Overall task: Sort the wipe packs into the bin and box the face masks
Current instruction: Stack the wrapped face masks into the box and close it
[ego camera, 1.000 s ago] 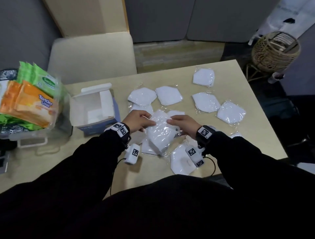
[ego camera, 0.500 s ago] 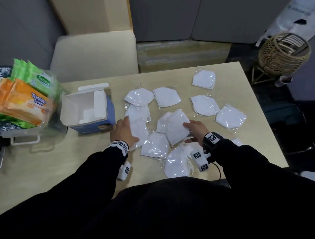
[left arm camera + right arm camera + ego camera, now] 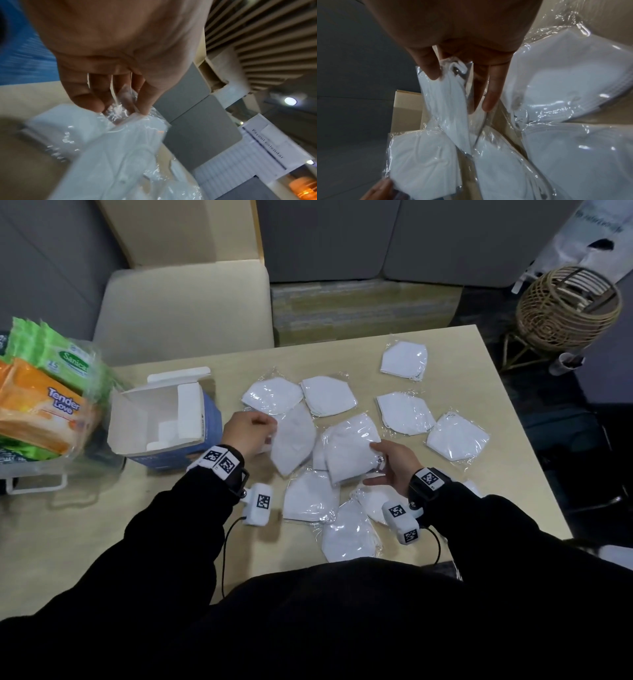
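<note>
Table, pale wood, carries it all. Bin, clear plastic, sits at far left edge w/ wipe packs stacked inside, orange and green. Box, blue w/ white inside, stands open just right of bin, lid flap up. Masks, white, each in a clear sleeve, lie scattered across table centre and right, some overlapping. L hand, beside box, fingers curled, pinches edge of one mask lifted off table. R hand, thumb and fingers closed on edge of another mask, tilted above the pile.
</note>
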`<state>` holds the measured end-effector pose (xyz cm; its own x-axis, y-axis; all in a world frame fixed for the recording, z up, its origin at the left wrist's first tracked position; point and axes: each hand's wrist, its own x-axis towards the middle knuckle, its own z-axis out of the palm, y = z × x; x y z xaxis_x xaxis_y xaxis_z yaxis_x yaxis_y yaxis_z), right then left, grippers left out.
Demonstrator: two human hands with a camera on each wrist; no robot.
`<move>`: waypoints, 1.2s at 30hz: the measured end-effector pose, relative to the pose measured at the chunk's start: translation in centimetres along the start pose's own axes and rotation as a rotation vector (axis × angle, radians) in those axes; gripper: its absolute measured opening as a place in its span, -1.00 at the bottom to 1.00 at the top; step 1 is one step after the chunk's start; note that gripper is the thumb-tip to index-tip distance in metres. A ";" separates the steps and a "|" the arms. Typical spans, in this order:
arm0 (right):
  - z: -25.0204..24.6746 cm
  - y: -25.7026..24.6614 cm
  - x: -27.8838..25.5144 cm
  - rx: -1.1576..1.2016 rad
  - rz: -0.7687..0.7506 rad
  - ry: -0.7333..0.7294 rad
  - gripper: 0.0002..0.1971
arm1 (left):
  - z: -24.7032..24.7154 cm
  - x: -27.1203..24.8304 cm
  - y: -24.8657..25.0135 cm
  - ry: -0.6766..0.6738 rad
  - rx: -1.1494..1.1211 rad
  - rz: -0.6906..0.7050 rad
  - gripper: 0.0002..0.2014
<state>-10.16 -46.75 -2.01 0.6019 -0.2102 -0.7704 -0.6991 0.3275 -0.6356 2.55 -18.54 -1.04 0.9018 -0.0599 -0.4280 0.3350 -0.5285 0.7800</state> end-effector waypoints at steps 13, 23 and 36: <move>-0.4 -0.4 0.1 0.111 0.001 0.004 -0.68 | 0.3 1.2 2.2 0.339 -0.384 0.100 -0.93; 1.0 -1.3 -1.4 0.168 0.010 -0.094 -0.64 | 5.9 -0.8 2.1 0.018 -0.247 0.042 -0.91; -1.0 -0.6 -0.3 -0.105 -0.118 0.027 -0.74 | 7.4 -0.7 -0.8 -0.124 0.247 -0.020 -0.84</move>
<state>-10.33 -47.84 -1.44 0.6726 -0.2667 -0.6903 -0.6615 0.2014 -0.7224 -0.41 -24.30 -4.74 0.8499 -0.1426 -0.5072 0.2625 -0.7200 0.6424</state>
